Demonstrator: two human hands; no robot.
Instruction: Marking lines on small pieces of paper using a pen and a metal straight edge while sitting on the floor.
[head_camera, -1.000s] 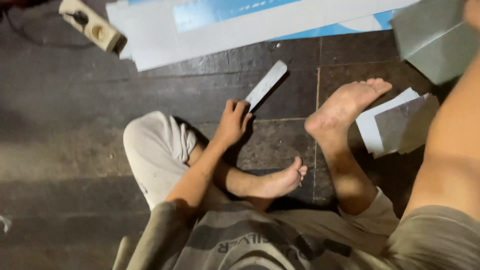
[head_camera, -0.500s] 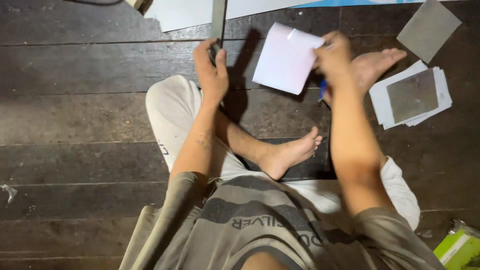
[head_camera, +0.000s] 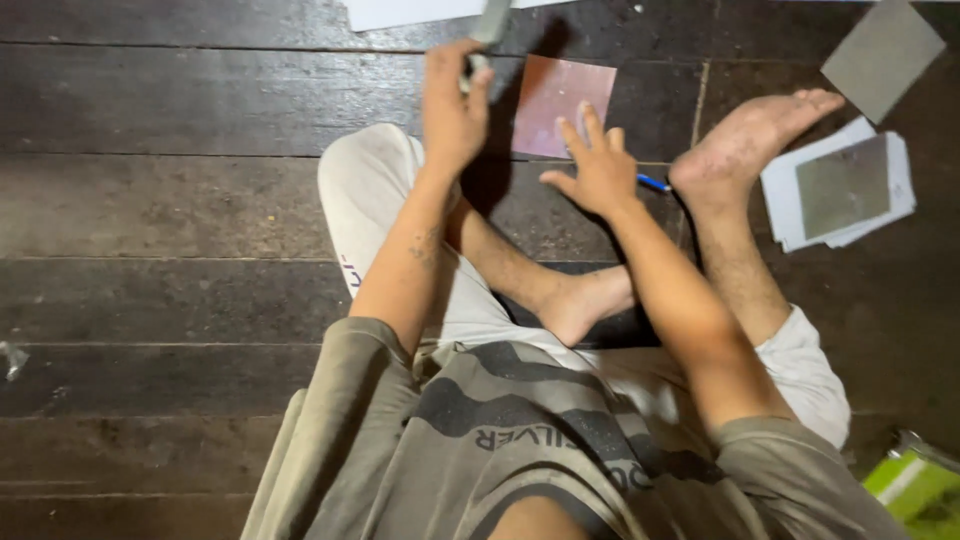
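top: your olive-grey short-sleeve tee, dark band with lettering across chest | legs: light off-white trousers, cuffs at calf | arms: bare below sleeves | feet: bare | left hand (head_camera: 452, 110), right hand (head_camera: 598, 172): ungloved

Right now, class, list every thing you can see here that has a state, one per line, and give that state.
Left hand: grip closed around a flat grey strip.
Right hand: open, fingers spread, pressing on the pink square sheet.
Pink square sheet: flat on the floor.
Blue pen: lying on the floor beside the right hand.
Paper stack: lying flat, grey sheet on top.
Grey square: lying flat, apart.
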